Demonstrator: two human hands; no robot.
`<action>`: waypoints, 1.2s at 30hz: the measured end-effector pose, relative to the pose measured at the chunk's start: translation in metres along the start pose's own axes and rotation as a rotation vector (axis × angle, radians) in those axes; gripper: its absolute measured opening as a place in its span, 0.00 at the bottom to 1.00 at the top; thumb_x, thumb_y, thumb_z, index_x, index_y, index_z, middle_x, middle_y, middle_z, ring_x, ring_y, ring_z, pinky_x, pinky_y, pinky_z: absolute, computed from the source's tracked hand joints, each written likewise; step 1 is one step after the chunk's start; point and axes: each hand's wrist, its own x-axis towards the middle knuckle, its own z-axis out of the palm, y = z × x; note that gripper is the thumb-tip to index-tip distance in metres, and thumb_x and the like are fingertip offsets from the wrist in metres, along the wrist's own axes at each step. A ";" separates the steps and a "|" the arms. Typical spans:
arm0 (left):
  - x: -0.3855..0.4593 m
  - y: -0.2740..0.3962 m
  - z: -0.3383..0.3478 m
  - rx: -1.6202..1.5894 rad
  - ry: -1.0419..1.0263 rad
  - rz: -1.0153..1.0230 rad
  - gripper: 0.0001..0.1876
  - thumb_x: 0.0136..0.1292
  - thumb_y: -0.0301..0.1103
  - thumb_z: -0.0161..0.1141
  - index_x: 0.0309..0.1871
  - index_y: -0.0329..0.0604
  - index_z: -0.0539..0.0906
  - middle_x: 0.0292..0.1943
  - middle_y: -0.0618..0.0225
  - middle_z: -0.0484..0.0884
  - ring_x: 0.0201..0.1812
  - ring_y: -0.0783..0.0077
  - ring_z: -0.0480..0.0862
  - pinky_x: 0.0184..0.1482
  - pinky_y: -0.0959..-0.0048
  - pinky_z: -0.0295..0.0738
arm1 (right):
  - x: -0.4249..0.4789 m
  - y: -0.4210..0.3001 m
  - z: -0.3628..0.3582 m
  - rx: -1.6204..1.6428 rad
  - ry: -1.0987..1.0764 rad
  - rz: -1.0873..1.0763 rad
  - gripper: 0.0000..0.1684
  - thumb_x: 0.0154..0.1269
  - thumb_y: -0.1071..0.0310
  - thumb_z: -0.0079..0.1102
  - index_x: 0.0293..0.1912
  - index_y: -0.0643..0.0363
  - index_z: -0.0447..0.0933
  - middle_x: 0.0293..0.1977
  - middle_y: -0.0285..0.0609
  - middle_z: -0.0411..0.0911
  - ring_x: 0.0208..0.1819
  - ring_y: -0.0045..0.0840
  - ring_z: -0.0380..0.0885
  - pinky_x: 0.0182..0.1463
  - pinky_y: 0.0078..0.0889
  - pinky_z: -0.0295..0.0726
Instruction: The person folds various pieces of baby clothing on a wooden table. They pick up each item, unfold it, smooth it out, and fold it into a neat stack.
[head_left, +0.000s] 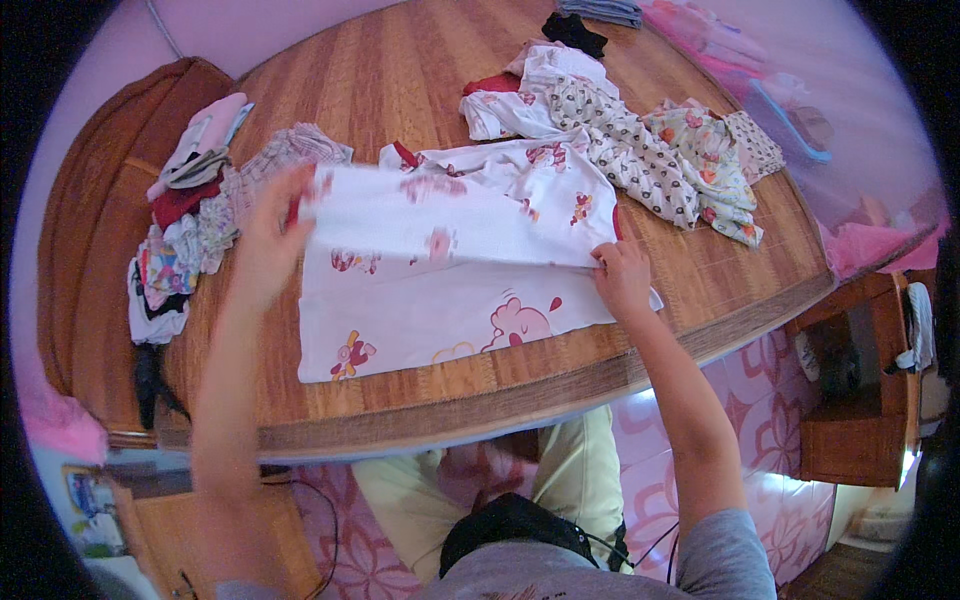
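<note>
A white garment (420, 300) with red and pink cartoon prints and dark red trim lies spread before me, its far layer partly lifted and folded over. My left hand (274, 225), blurred, grips a raised corner at the garment's left side. My right hand (622, 274) pinches the fabric at the right side, near the red trim. A larger pink cartoon print shows on the near layer, which lies flat along the front edge of the wood-patterned surface (450, 397).
Crumpled printed clothes (637, 157) lie beyond at the right, with a black cloth (574, 34) and folded denim (600, 11) farther back. Piled clothes (187, 202) line the left side beside a brown wooden board (97, 225). Pink netting (862, 247) hangs at the right.
</note>
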 end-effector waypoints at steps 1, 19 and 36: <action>-0.033 -0.018 0.001 0.102 -0.002 -0.114 0.30 0.51 0.12 0.49 0.61 0.36 0.68 0.60 0.61 0.69 0.63 0.67 0.68 0.67 0.70 0.57 | -0.004 -0.002 0.000 -0.013 -0.023 -0.006 0.11 0.46 0.70 0.62 0.34 0.51 0.77 0.31 0.38 0.74 0.40 0.35 0.73 0.46 0.41 0.68; -0.190 -0.081 0.024 -0.063 0.086 -0.698 0.36 0.49 0.13 0.52 0.66 0.43 0.63 0.56 0.59 0.71 0.51 0.70 0.78 0.47 0.76 0.75 | -0.033 -0.006 -0.021 -0.052 -0.035 -0.214 0.13 0.44 0.69 0.64 0.34 0.43 0.80 0.34 0.34 0.72 0.43 0.33 0.71 0.45 0.41 0.69; -0.178 -0.127 -0.004 0.650 0.024 -0.434 0.23 0.59 0.34 0.58 0.57 0.40 0.72 0.52 0.49 0.73 0.52 0.52 0.74 0.55 0.61 0.68 | -0.043 0.038 -0.070 0.237 -0.203 0.487 0.21 0.59 0.55 0.57 0.46 0.61 0.77 0.38 0.59 0.78 0.41 0.50 0.77 0.45 0.44 0.74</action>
